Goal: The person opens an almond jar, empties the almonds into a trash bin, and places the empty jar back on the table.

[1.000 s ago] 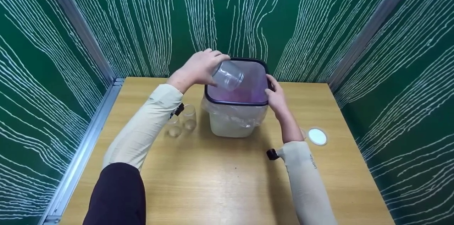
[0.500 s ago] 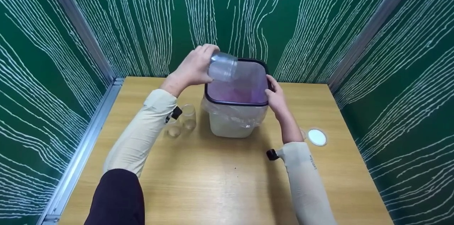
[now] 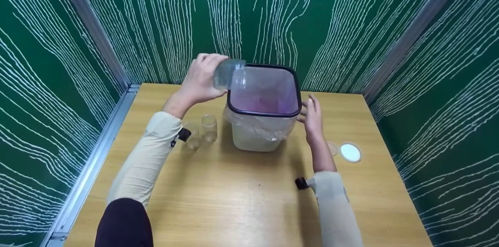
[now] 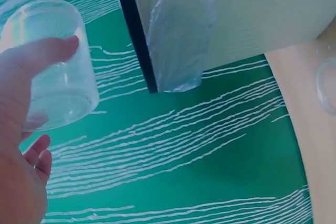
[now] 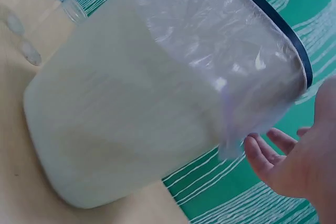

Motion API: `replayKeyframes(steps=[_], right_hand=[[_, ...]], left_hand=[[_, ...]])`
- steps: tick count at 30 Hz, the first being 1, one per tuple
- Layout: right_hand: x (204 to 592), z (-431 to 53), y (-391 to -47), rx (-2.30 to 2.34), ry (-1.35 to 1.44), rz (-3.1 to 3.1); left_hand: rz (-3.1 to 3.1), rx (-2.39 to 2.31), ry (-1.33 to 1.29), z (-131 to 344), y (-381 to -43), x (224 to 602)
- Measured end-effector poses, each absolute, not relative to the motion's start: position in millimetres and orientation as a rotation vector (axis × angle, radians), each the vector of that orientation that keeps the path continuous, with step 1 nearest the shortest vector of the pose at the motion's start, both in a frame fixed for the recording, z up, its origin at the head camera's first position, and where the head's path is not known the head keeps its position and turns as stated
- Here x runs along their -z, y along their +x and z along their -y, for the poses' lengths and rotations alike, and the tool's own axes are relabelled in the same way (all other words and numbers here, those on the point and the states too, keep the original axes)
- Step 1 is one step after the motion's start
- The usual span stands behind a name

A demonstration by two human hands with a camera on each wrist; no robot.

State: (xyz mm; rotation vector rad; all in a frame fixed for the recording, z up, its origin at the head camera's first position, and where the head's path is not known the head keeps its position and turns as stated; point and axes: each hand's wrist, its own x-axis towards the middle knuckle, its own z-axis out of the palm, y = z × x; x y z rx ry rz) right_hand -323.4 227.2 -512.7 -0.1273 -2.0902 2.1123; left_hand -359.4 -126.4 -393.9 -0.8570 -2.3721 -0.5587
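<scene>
My left hand [image 3: 199, 79] grips a clear jar [image 3: 229, 74], tilted on its side with its mouth toward the bin. It is held above the left rim of the whitish trash bin [image 3: 255, 140]. In the left wrist view the thumb lies across the jar's wall, and no contents show through it. A black ring edges the bin, and a clear bag [image 3: 265, 124] hangs over its outside. To the right of the rim, my right hand [image 3: 314, 118] holds nothing, its fingers loosely bent close beside the bag in the right wrist view.
Left of the bin two clear glasses [image 3: 209, 128] stand on the wooden table [image 3: 234, 192]. A white round lid [image 3: 351, 152] and a clear ring-like disc [image 3: 332, 149] lie at the right. Green walls [image 3: 273, 13] with white lines enclose the table.
My left hand has drawn the jar left from over the bin's opening to its left rim, turning it more level. My right hand has let go of the bin's right rim and come slightly nearer.
</scene>
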Motion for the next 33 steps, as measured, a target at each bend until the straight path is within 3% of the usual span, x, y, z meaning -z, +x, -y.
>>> replayKeyframes(steps=[22,33], right_hand=[[637.7,-238.6,-222.2,-2.138,-0.319,2.311],[648.0,-247.9,-198.7,-2.196,-0.423,2.258]], left_hand=[[2.243,1.119,-0.263,184.6,-306.4,472.7],[2.181,1.256,-0.020,209.3,-271.8,529.4]])
